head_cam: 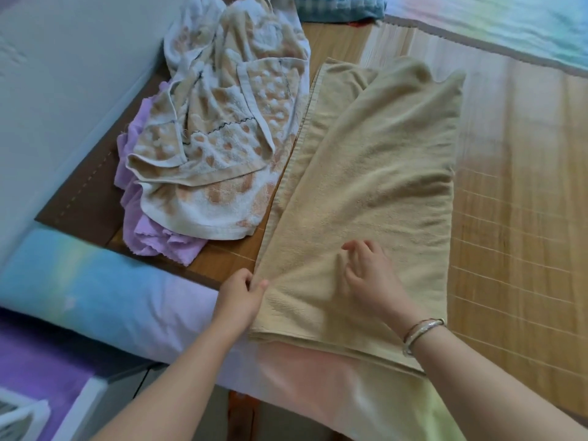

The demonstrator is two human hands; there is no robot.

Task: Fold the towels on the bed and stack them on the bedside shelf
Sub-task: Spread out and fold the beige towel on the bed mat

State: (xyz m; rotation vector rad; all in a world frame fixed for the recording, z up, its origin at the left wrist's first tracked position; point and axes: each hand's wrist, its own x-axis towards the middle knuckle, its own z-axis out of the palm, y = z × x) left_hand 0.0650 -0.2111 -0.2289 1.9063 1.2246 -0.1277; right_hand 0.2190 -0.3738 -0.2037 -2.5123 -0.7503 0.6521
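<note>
Two hands on the beige towel (375,173): my left hand (241,294) pinches its near-left edge, my right hand (369,275) rests flat, fingers spread, just beside.

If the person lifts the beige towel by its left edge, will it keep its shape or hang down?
The beige towel will probably hang limp: it already wrinkles where the left hand pinches its edge. Its thick pile suggests some weight. It should not slide easily on the ribbed bamboo mat.
</note>
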